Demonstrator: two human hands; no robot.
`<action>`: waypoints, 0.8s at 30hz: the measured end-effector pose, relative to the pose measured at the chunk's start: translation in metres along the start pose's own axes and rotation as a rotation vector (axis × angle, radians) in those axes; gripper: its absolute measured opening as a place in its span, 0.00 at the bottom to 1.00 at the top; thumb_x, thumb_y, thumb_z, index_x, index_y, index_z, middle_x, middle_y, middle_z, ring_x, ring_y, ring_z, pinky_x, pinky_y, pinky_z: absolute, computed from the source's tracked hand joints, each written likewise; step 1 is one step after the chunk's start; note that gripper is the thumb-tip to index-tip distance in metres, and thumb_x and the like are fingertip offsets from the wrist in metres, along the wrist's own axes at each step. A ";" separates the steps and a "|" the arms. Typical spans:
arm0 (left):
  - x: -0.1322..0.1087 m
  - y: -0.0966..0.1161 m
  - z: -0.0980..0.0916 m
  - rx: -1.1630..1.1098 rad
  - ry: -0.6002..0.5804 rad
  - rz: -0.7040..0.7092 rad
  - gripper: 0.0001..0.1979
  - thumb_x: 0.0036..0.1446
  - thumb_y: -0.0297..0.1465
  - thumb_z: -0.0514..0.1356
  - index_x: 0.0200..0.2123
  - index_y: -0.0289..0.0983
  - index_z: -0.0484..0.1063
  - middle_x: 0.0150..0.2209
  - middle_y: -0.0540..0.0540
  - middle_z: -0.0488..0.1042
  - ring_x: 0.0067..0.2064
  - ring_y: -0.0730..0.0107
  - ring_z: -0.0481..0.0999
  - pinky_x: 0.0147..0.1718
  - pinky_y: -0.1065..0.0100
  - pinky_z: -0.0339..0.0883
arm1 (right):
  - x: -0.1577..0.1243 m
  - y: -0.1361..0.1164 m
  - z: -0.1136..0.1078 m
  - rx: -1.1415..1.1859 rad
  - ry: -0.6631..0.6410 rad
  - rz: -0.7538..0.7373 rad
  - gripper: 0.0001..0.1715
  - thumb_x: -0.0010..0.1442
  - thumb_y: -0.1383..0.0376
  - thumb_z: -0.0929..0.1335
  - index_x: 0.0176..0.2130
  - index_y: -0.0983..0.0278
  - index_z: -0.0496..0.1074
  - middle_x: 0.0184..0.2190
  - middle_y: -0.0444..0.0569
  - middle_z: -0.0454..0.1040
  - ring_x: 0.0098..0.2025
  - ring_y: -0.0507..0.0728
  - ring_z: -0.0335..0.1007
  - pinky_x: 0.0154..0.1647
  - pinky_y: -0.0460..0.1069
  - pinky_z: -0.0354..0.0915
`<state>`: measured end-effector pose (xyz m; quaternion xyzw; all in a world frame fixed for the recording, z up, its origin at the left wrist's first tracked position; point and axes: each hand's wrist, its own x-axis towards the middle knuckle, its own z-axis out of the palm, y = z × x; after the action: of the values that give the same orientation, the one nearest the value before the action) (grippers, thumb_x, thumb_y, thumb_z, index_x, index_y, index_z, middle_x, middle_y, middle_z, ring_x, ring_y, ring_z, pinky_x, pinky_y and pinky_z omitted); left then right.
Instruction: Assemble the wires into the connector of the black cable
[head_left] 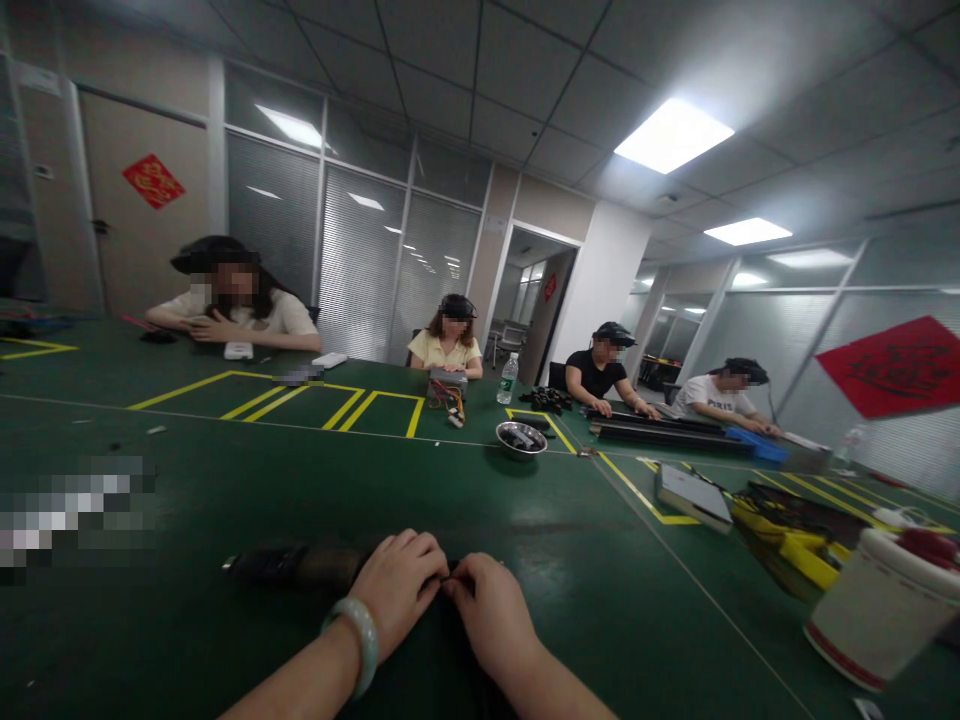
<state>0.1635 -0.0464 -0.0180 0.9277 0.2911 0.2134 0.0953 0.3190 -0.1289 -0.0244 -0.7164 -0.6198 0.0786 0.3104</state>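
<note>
My left hand point(397, 585), with a pale green bangle on the wrist, rests curled on the near edge of the green table point(375, 480). My right hand point(491, 610) lies right beside it, its fingers bent in, and the fingertips of both hands meet over a small dark part that I cannot make out. A long dark object point(296, 566) lies flat on the table just left of my left hand and runs under it.
A metal bowl point(521, 438) sits mid-table. A grey box point(694, 495), yellow parts point(795, 545) and a white tub point(881, 605) stand at the right. Several people work along the far side, near a water bottle point(508, 380).
</note>
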 end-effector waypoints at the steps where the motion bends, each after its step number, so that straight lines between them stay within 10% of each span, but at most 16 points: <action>1: 0.000 0.000 -0.001 -0.001 -0.002 -0.001 0.09 0.55 0.24 0.55 0.34 0.43 0.71 0.39 0.51 0.70 0.42 0.65 0.66 0.39 0.62 0.54 | 0.000 0.000 0.000 0.003 -0.002 0.006 0.04 0.58 0.65 0.68 0.32 0.60 0.74 0.32 0.43 0.75 0.35 0.53 0.69 0.36 0.45 0.56; 24: -0.002 0.000 -0.003 -0.050 0.023 -0.014 0.08 0.52 0.26 0.56 0.36 0.42 0.69 0.38 0.51 0.70 0.41 0.64 0.67 0.41 0.63 0.56 | 0.003 0.006 -0.002 0.020 -0.073 -0.003 0.05 0.59 0.62 0.68 0.32 0.60 0.73 0.31 0.42 0.75 0.33 0.52 0.68 0.33 0.44 0.55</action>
<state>0.1611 -0.0474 -0.0164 0.9204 0.2932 0.2307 0.1165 0.3257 -0.1271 -0.0253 -0.7089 -0.6312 0.1103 0.2948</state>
